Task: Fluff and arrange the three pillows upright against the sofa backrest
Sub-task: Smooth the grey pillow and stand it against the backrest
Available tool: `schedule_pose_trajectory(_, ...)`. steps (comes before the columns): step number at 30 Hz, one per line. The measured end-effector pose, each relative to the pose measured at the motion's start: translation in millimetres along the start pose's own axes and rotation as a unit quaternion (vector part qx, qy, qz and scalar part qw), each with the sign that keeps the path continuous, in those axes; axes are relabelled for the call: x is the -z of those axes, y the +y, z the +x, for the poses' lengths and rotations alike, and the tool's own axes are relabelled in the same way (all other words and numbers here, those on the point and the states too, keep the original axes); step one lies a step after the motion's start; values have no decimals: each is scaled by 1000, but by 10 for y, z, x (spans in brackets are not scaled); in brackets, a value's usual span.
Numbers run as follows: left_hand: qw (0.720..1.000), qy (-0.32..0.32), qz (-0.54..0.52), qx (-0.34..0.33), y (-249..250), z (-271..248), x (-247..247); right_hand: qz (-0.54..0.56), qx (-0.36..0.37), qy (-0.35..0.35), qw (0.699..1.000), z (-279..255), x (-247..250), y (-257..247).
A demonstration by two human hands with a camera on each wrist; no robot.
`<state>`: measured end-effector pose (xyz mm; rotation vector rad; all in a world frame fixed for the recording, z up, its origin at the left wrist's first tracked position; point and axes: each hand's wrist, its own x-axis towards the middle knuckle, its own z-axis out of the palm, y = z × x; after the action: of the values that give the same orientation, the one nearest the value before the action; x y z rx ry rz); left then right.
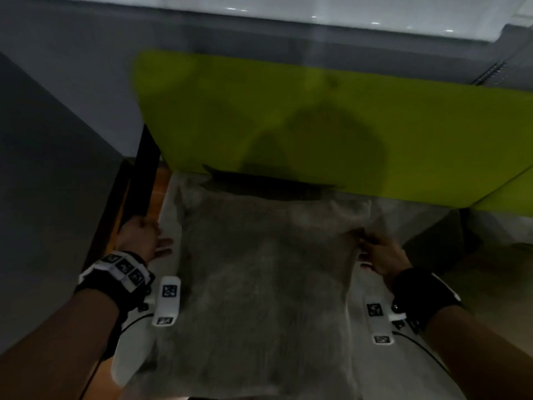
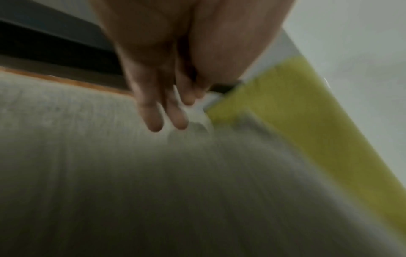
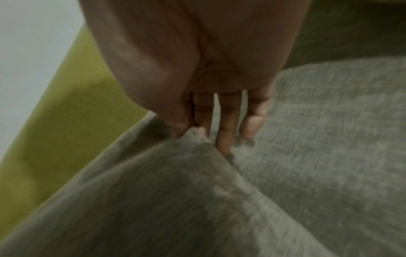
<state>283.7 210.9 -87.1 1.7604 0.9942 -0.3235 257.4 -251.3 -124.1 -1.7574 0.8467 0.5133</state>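
Note:
A grey pillow (image 1: 265, 269) lies flat on the grey sofa seat (image 1: 372, 379), its far edge at the foot of the yellow-green backrest (image 1: 317, 125). My left hand (image 1: 161, 246) hovers just left of the pillow with straight fingers (image 2: 153, 121), not touching it. At the pillow's right upper edge, my right hand (image 1: 364, 241) pinches a fold of the pillow (image 3: 175, 191) between thumb and forefinger (image 3: 191, 132), its other fingers stretched over the seat (image 3: 329, 139). A darker cushion-like shape (image 1: 441, 241) sits to the right against the backrest. All views are blurred.
A dark panel (image 1: 144, 174) and an orange wooden edge (image 1: 161, 194) border the sofa on the left, beside a grey wall (image 1: 57, 168). A white ledge (image 1: 317, 13) runs behind the backrest. The backrest (image 2: 307, 121) reaches the sofa's left end.

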Motion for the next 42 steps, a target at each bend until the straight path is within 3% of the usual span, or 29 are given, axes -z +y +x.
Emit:
schedule_pose_trajectory(2,999,17,13,-47,-11,79,111,-109,28,37,993,-63,59,-26)
schedule_pose_trajectory(4,994,-21,78,-78,-68,131,168,-216,114,103,964,-192,123,-80)
schedule_pose_trajectory(6,983,-87,123,-106,-61,-9,48,-199,271,107,936,-374,84,-163)
schedule_pose_trajectory(8,960,-109,194,-168,28,-252,-144,-261,435,45,861,-533,-21,-247)
schedule_pose_trajectory(11,892,-56,325,-309,121,-577,-307,-392,566,-62,723,-697,-256,-293)
schedule_pose_trajectory(12,857,-46,346,-378,116,-661,-337,-427,572,-83,696,-759,-339,-309)
schedule_pose_trajectory(14,786,-104,397,-462,53,-876,-424,-477,551,-116,675,-813,-473,-286)
schedule_pose_trajectory(16,744,-160,465,-452,-147,-886,-494,-499,491,-144,699,-747,-528,-203)
schedule_pose_trajectory(17,751,-173,487,-411,-238,-806,-498,-507,447,-146,723,-674,-525,-150)
schedule_pose_trajectory(20,823,-158,460,-293,-335,-501,-497,-486,306,-154,804,-442,-454,-3)
schedule_pose_trajectory(21,841,-161,441,-269,-328,-429,-496,-478,281,-166,815,-395,-429,17)
schedule_pose_trajectory(24,870,-167,406,-222,-335,-388,-446,-484,246,-159,824,-346,-386,40)
schedule_pose_trajectory(27,910,-145,370,-118,-374,-345,-227,-475,168,-96,858,-238,-220,166)
schedule_pose_trajectory(30,867,-159,462,-98,-498,-404,72,-499,166,-28,850,-256,131,419)
schedule_pose_trajectory(31,867,-142,460,-127,-574,-377,159,-483,179,-4,857,-287,231,506)
schedule_pose_trajectory(33,884,-143,421,-143,-705,-289,303,-400,158,43,902,-475,348,599)
schedule_pose_trajectory(35,905,-163,361,-155,-735,-303,371,-273,93,34,957,-716,320,609)
schedule_pose_trajectory(36,933,-169,298,-115,-763,-296,382,-201,64,6,978,-815,244,613)
schedule_pose_trajectory(37,953,-185,234,-56,-754,-359,355,-141,44,-31,989,-940,133,572)
schedule_pose_trajectory(39,958,-234,166,5,-686,-567,288,-58,-1,-103,993,-1091,-112,555)
schedule_pose_trajectory(42,947,-297,123,5,-710,-709,232,-67,-12,-115,991,-1223,-434,478)
